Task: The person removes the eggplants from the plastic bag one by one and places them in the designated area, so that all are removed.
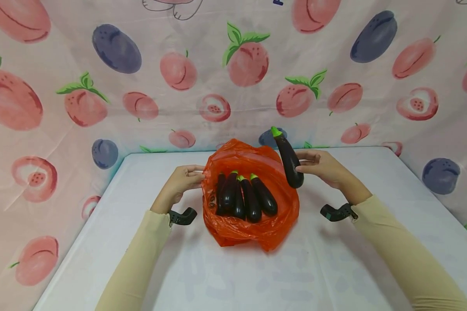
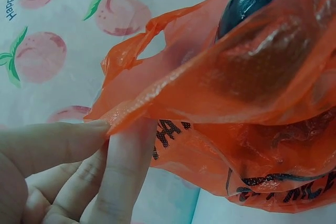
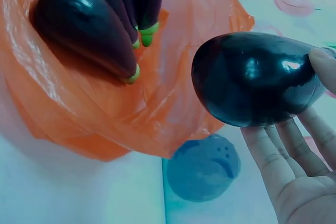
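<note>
An orange plastic bag (image 1: pixel 253 235) stands wide at the mouth on the white table, with several dark purple eggplants (image 1: pixel 252 201) lying side by side in it, green stem ends away from me. My left hand (image 1: pixel 183 181) pinches the bag's left rim between thumb and fingers, seen closely in the left wrist view. At the bag's right edge, my right hand (image 1: pixel 322 166) grips a single eggplant (image 1: pixel 289 160), its green stem end pointing up. In the right wrist view, the thumb lies on one side of that eggplant (image 3: pixel 257 80) and the fingers on the other.
The white table (image 1: pixel 225 280) reaches to a fruit-printed cloth (image 1: pixel 214 56) hanging behind it. Each wrist carries a black camera mount, one by the left sleeve (image 1: pixel 140 259) and one by the right sleeve (image 1: pixel 408 259).
</note>
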Demonstrator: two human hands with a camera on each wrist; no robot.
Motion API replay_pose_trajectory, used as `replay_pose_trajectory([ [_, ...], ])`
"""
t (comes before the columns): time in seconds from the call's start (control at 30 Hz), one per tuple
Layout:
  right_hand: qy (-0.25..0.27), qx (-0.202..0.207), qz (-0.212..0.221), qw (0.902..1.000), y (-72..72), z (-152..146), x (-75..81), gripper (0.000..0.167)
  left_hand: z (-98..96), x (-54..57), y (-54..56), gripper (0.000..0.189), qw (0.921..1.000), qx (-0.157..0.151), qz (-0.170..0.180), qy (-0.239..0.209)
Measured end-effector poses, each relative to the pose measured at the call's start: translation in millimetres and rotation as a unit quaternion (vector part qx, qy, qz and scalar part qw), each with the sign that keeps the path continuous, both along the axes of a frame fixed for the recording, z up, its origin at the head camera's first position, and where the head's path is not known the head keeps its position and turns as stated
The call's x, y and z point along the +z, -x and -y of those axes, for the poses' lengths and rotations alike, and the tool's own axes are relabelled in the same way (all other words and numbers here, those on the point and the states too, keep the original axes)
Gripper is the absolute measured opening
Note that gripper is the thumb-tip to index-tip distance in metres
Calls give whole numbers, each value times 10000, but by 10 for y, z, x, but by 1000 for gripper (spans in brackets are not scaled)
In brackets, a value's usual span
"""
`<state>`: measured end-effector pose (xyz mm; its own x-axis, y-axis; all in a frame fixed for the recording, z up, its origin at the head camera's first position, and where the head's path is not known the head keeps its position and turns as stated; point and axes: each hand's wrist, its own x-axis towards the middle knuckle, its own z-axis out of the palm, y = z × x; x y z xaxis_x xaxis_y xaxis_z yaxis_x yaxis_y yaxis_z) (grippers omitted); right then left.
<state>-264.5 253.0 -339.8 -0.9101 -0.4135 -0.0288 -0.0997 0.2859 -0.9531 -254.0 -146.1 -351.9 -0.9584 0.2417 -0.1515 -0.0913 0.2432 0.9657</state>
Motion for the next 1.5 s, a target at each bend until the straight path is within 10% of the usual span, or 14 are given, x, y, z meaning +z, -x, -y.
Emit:
replay_pose_trajectory([
  [0.7,155,-1004,-107,9948,-78,-324,126,40,12,-1,2,40,10000,-13,12,16],
  [1.5,292,-1496,305,9878,-67,-581,-237,54,10,-1,-6,40,10000,-41,14,-46],
])
